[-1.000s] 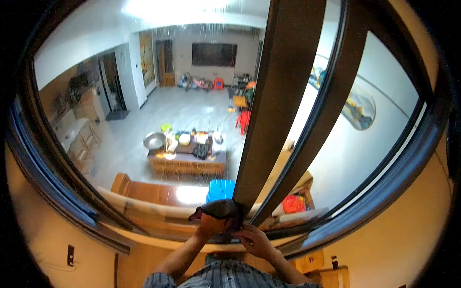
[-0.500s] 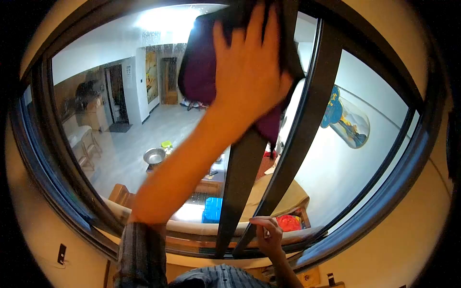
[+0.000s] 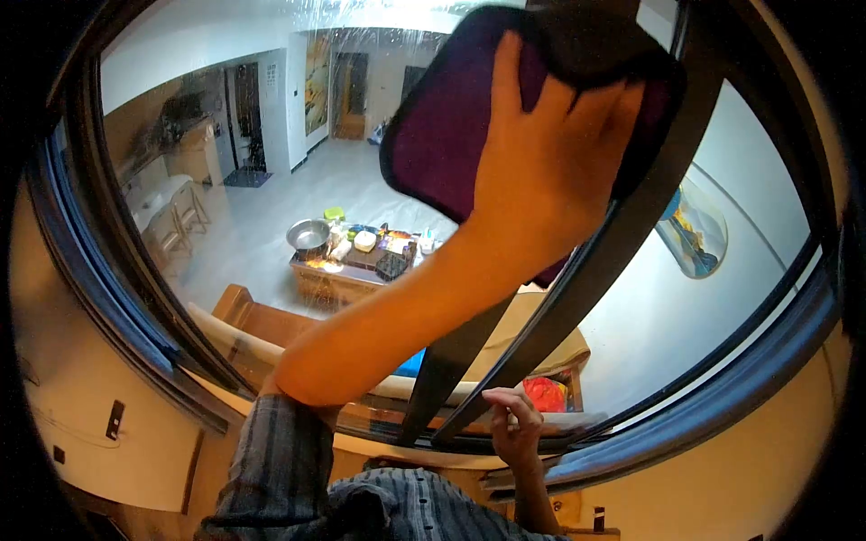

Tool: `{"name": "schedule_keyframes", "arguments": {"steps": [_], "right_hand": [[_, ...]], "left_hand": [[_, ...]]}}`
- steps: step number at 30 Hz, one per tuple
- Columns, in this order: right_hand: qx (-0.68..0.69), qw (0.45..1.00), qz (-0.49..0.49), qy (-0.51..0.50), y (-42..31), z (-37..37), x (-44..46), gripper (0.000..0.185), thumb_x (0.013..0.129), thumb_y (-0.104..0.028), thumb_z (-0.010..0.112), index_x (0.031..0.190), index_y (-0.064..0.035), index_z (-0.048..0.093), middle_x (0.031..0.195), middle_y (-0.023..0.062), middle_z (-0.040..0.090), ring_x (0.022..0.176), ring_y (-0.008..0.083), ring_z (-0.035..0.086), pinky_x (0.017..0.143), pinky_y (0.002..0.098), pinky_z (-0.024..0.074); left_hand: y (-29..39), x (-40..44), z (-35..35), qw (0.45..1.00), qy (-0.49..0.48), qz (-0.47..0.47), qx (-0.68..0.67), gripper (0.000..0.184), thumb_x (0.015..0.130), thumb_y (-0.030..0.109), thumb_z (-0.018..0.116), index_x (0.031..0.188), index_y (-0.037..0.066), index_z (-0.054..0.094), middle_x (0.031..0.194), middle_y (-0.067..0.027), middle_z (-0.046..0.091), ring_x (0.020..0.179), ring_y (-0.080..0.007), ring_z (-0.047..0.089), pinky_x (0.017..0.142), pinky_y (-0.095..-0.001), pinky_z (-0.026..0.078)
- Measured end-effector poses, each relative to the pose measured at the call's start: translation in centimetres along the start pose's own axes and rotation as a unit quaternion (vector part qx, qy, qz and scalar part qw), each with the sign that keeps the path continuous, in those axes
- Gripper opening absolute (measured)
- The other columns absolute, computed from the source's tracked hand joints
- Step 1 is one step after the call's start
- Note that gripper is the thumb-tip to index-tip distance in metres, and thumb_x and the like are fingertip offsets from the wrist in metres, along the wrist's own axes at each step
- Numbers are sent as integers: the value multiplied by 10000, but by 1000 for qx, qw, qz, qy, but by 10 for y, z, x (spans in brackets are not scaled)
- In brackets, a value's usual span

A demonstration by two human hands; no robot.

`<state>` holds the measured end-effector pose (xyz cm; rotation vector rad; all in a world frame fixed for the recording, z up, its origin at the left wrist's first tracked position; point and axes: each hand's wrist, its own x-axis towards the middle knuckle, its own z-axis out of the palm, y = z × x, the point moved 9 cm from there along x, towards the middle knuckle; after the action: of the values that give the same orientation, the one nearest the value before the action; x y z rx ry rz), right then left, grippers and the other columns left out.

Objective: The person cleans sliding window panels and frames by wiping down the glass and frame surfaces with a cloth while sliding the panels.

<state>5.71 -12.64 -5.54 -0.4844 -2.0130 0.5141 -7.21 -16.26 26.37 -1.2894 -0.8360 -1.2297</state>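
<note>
My left hand (image 3: 550,162) is raised high, pressing a purple cloth (image 3: 433,135) with black edging against the window glass and the dark upright frame. Its fingers lie over the cloth, and some fingertips are hidden in a dark fold. Lower down, my right hand (image 3: 516,424) is at the edge of the dark window frame (image 3: 519,361), fingers bent and fingertips touching it. Wet streaks and droplets mark the window pane (image 3: 361,27) at upper left of the cloth.
Through the glass, a low table (image 3: 343,281) holds a metal basin (image 3: 309,236) and several small items. A wooden sofa (image 3: 262,316) stands close behind the window, with a red bag (image 3: 545,394) at its right. A curved sill track (image 3: 667,451) runs below.
My left hand has slid the cloth to the right and slightly down, over the upright frame. The view has shifted, while my right hand stays by the frame edge.
</note>
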Motion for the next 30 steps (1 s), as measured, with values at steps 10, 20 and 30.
{"name": "schedule_keyframes", "arguments": {"steps": [10, 20, 30], "right_hand": [[6, 1000, 10, -2, 12, 13, 9, 166, 959, 40, 571, 1041, -2, 710, 999, 146, 729, 888, 265, 710, 806, 356, 564], [-2, 994, -27, 103, 4, 8, 13, 152, 1011, -38, 572, 976, -33, 720, 898, 125, 693, 770, 233, 672, 711, 345, 527], [-190, 961, -157, 128, -58, 22, 49, 273, 948, -63, 569, 1209, -12, 630, 1311, 232, 570, 1246, 402, 537, 1046, 521, 446]], "left_hand": [[19, -148, 6, 954, -281, -105, -19, 374, 910, 248, 610, 1271, 277, 702, 1218, -59, 693, 1068, -277, 658, 1036, -639, 363], [23, -240, -24, 950, -254, -78, -164, 278, 848, 330, 665, 1085, 187, 689, 1129, -127, 670, 1094, -390, 630, 914, -564, 476], [-88, 26, -57, 998, -29, 47, -13, 751, 901, 315, 664, 1589, 208, 382, 1534, -174, 468, 1286, -412, 522, 1148, -671, 262]]}}
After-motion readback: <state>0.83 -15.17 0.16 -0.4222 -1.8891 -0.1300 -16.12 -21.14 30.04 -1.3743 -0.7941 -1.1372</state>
